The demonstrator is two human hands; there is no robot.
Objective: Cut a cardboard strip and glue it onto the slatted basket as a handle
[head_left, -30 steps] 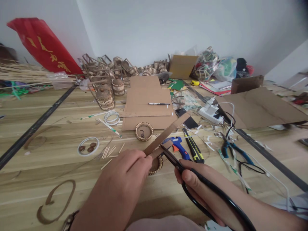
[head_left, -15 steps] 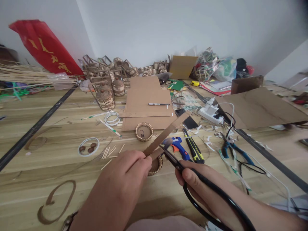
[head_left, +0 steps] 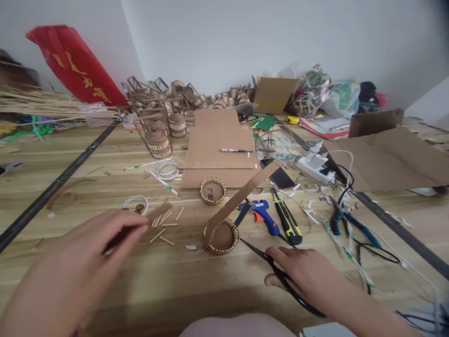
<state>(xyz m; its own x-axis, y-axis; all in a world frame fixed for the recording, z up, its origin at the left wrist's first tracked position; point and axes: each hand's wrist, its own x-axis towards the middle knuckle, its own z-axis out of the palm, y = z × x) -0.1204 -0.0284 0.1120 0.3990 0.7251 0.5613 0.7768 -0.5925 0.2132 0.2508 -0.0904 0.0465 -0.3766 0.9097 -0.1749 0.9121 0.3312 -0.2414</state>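
Note:
My left hand point(head_left: 101, 248) is over the left of the table, thumb and fingers pinched together. A short, blurred brown strip point(head_left: 160, 211) sticks out from its fingertips, above several small wooden sticks point(head_left: 167, 224). My right hand point(head_left: 298, 269) holds black-handled scissors point(head_left: 257, 252), low over the table, the blades pointing up and left. Just beyond the tips is a round, stick-rimmed basket point(head_left: 224, 250). A long brown strip point(head_left: 242, 194) slants up and right from its left side. Farther back lies a second round basket point(head_left: 213, 202), with printed characters on its cardboard bottom.
Right of the baskets lie a blue glue gun point(head_left: 264, 213), a yellow-black utility knife point(head_left: 287, 217) and blue-handled pliers point(head_left: 358, 224). Cardboard sheets point(head_left: 219, 140) bear a pen point(head_left: 235, 150). Small lidded baskets point(head_left: 156, 138) stand behind left; a white power strip point(head_left: 313, 164) sits back right.
My left hand has let go of the long strip at the near basket and moved left to the small sticks. My right hand has lowered the scissors and shifted slightly right.

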